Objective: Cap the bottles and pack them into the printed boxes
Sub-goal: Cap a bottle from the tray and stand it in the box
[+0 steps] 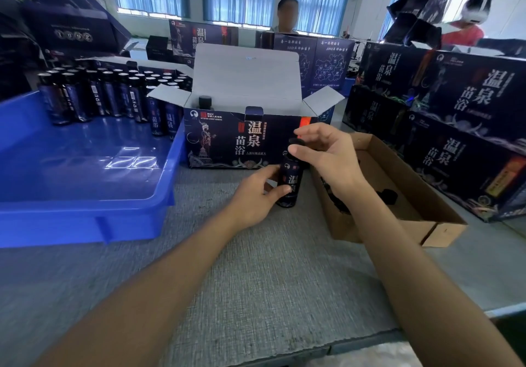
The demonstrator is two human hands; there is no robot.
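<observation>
Dark bottle (pixel 290 181) upright on the grey table (pixel 256 281), just in front of the open printed box (pixel 227 139), gripped round its lower half by the left hand (pixel 256 193). Black cap (pixel 296 141) pinched by the right hand (pixel 327 153) at the bottle's mouth, seemingly not yet screwed down.

Likely risks:
- cross-threading from a tilted cap
- tipping and spilling, given the low hold
- dropping the cap from a light pinch

Inside the box, one capped bottle (pixel 205 102). Right, a cardboard tray (pixel 370 224) of spare caps. Left, a blue bin (pixel 85 167) with waiting bottles (pixel 94 96).
</observation>
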